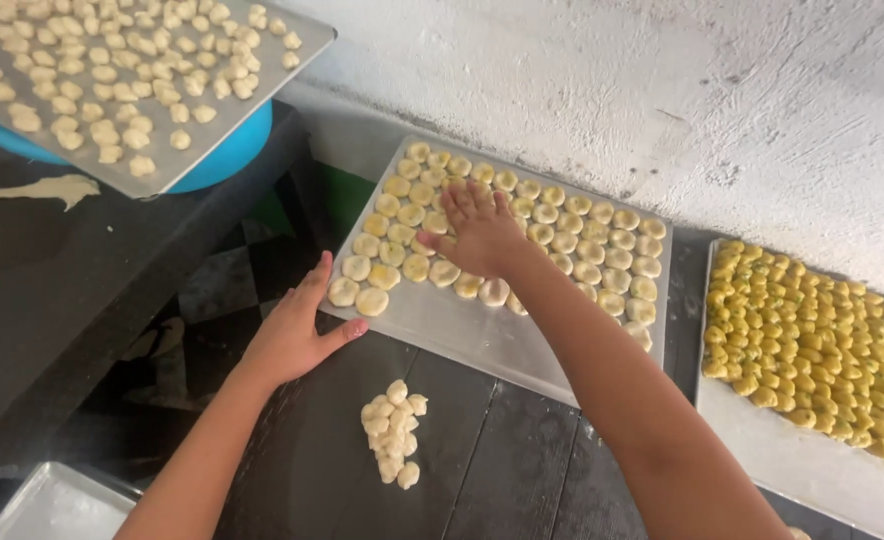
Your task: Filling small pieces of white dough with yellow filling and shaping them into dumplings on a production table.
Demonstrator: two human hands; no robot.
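A metal baking tray (482,335) lies on the dark floor, filled with rows of pale round dough pieces (582,245). My right hand (477,230) rests flat with fingers spread on the dough pieces near the tray's middle left. My left hand (297,330) is open, its palm against the tray's near left edge, holding nothing. A small pile of raw dough lumps (394,430) sits on the floor just in front of the tray.
A second tray (792,465) at the right holds several rows of yellow glazed pieces. Another tray of dough pieces (177,165) sits on a blue tub at top left. An empty tray corner (52,505) shows at bottom left. A white wall runs behind.
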